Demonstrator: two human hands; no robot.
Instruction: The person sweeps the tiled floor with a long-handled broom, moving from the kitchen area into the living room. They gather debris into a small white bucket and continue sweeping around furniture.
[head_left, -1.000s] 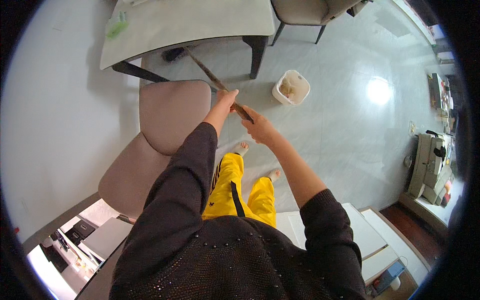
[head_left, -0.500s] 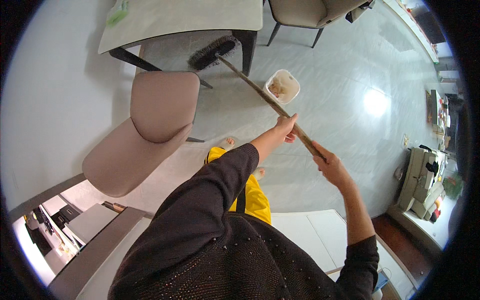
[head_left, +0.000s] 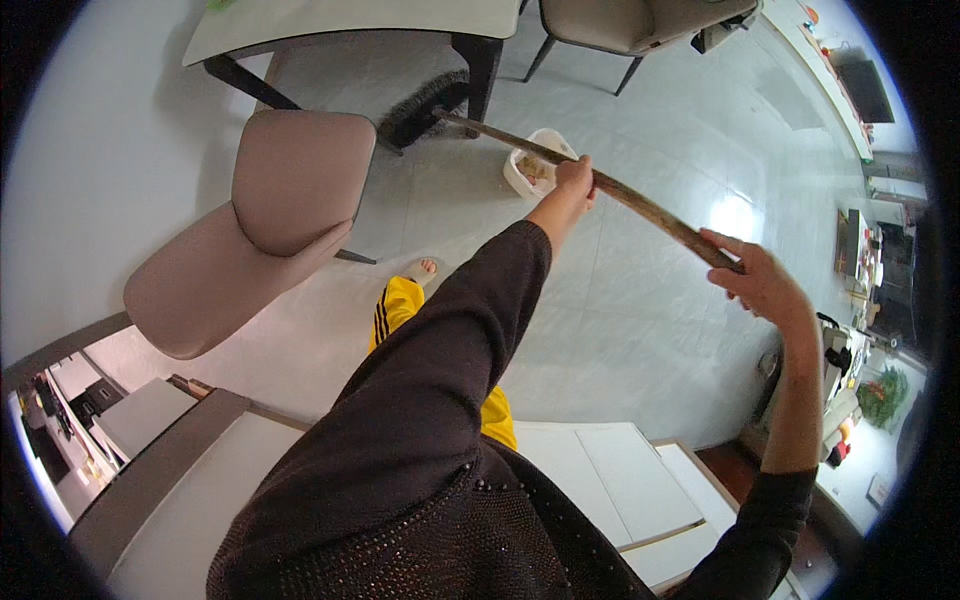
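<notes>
A long wooden-handled broom or dust mop with a dark, shaggy head slants across the view. Its head rests on the floor beside a leg of the table. My left hand is wrapped around the middle of the wooden handle. Near the handle's upper end, my right hand grips it with thumb and fingers. Under the handle, by my left hand, stands a white bin with some crumpled light-coloured waste inside; the handle partly hides it.
A beige-brown chair stands at the left, near the table. Another chair is at the far side. White cabinet tops lie close behind my body. A sofa and a green plant show at the right edge.
Both hands have moved, the right one farther right, so the handle lies flatter. The mop head has shifted slightly and turned more upright beside the table leg. My view has shifted as well.
</notes>
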